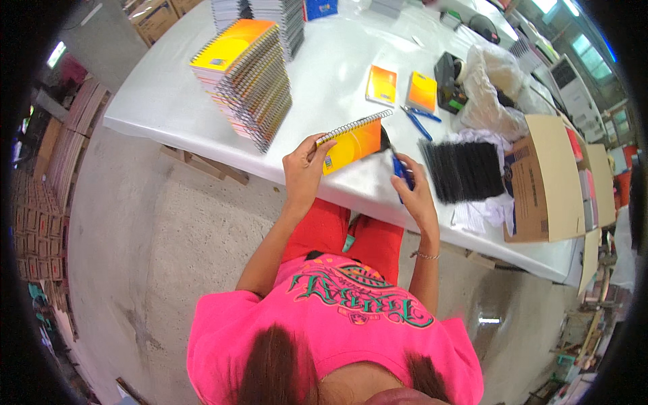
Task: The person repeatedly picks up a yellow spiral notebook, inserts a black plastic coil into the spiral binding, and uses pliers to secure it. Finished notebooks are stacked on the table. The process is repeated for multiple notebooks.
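Observation:
A spiral notebook (352,147) with a yellow and orange cover is tilted up over the table's near edge, its wire binding along the top. My left hand (305,167) pinches it by its left end. Close to its right end, my right hand (416,189) is closed around blue-handled pliers (401,172). Their jaws point up toward the notebook's binding; whether they touch the wire I cannot tell. A dark object behind the notebook is partly hidden. Farther left stands a tall stack of similar spiral notebooks (253,88).
Two small yellow-orange notebooks, one a booklet (382,85), lie ahead. Beside them are another blue-handled tool (420,121) and a black tape dispenser (448,81). A bundle of black wire spirals (466,170) lies right, next to an open cardboard box (540,179) and a plastic bag (493,77).

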